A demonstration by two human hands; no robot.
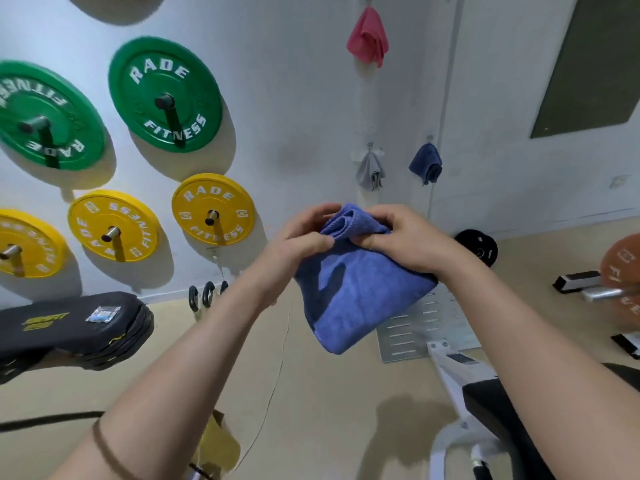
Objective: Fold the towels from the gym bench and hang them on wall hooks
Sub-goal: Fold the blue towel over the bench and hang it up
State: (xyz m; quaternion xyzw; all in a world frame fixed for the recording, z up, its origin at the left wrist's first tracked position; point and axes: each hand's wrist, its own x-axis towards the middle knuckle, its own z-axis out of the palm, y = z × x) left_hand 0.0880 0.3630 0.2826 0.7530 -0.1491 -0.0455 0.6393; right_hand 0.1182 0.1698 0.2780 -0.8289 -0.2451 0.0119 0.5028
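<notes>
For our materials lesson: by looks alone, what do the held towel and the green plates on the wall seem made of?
The held towel: soft cloth, probably microfibre or terry; matt, finely ribbed pile that drapes in limp folds. The green plates: likely rubber or rubber-coated; smooth, dull sheen, white printed lettering. What lies inside cannot be seen.

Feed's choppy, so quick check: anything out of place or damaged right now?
The pink towel, grey towel and dark blue towel hang bunched up, not folded flat. The black bench pad looks split along its edge.
</notes>
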